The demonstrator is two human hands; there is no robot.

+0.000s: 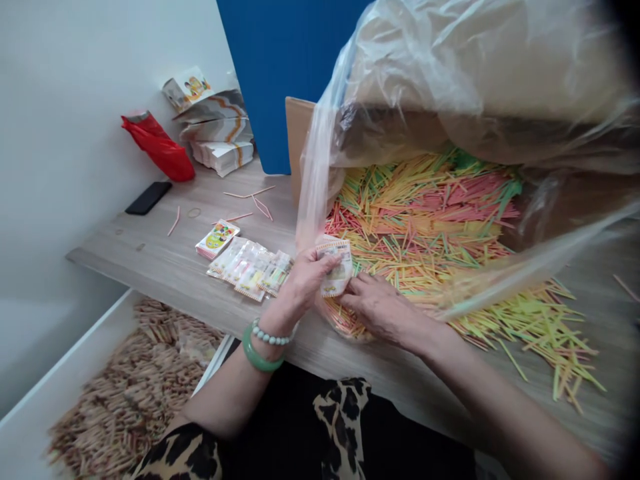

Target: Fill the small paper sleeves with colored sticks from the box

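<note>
Left hand [299, 283] clamped on a small white-printed clear plastic packet [336, 268] at its fingers' two o'clock, right hand [377, 305] curled at the packet's four o'clock, cannot tell whether gripping, thin multicoloured straight sticks [390, 200] at one o'clock, flat printed clear packets [250, 265] at nine.

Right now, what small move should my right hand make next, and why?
Perhaps bring a few coloured sticks to the packet: your left hand holds it up, and your right hand is close beside it, by those sticks.
</note>
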